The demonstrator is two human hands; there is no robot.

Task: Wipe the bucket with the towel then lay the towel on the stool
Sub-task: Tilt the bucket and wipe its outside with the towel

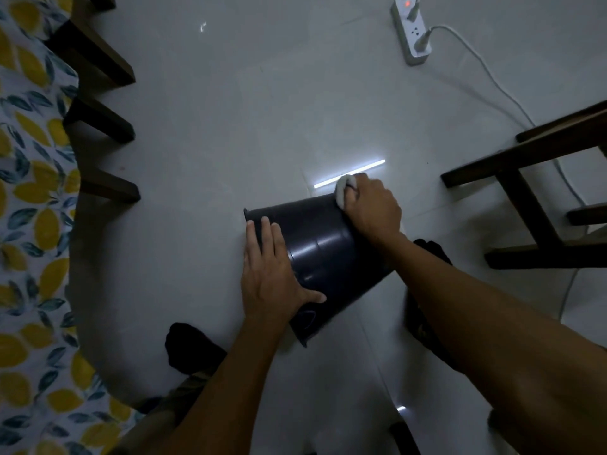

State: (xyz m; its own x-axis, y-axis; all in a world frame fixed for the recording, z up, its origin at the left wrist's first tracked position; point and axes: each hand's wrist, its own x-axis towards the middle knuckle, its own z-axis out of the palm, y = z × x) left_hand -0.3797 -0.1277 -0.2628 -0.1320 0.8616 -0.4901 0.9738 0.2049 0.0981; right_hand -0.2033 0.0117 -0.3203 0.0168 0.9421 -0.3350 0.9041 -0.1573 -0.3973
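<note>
A dark plastic bucket (323, 254) lies tilted on its side on the pale floor, in the middle of the head view. My left hand (271, 274) rests flat on the bucket's near-left side, fingers spread along its wall toward the rim. My right hand (371, 208) presses a bunched white towel (344, 189) against the bucket's far upper edge; only a small part of the towel shows past my fingers. A dark wooden stool (525, 178) stands to the right, partly cut off by the frame edge.
A table with a lemon-print cloth (29, 192) and dark wooden legs (108, 126) fills the left side. A white power strip (412, 31) with a cable lies on the floor at the top right. My feet in dark socks (190, 346) flank the bucket.
</note>
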